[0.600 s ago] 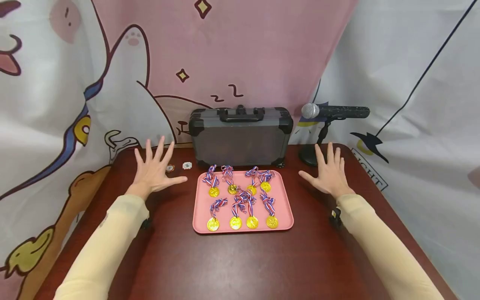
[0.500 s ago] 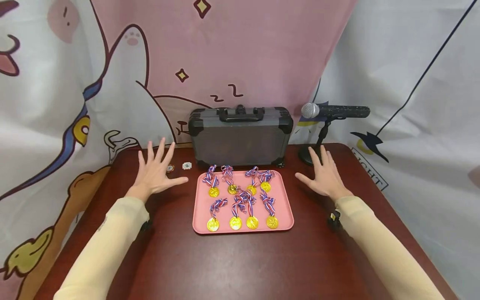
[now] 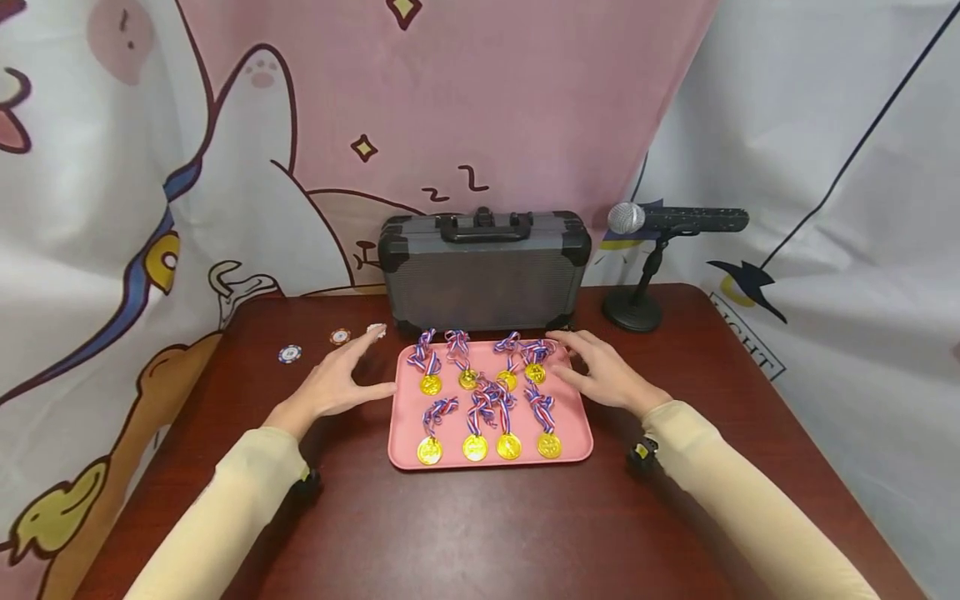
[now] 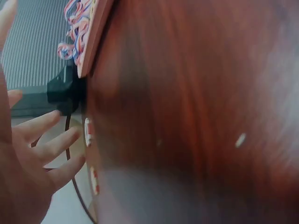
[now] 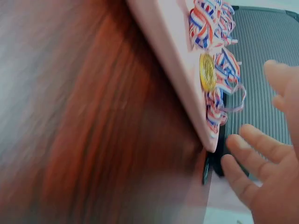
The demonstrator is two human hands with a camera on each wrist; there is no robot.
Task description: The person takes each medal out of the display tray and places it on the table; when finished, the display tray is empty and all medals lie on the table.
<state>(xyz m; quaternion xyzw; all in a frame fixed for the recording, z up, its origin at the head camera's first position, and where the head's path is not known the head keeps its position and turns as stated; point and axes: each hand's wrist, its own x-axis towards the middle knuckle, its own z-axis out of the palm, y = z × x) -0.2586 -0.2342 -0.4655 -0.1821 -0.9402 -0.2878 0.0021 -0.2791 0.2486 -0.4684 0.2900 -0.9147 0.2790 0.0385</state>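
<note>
Tray between both hands, long axis running toward the case

The pink tray lies on the dark red table, just in front of the grey case, carrying gold medals with striped ribbons. Left hand sits just beside the tray's left edge, fingers straight and spread, holding nothing. Right hand is at the far right corner, fingers relaxed over the rim, also holding nothing; contact cannot be told. Both hands are about equally near. Poker chips lie left, apart.
</note>
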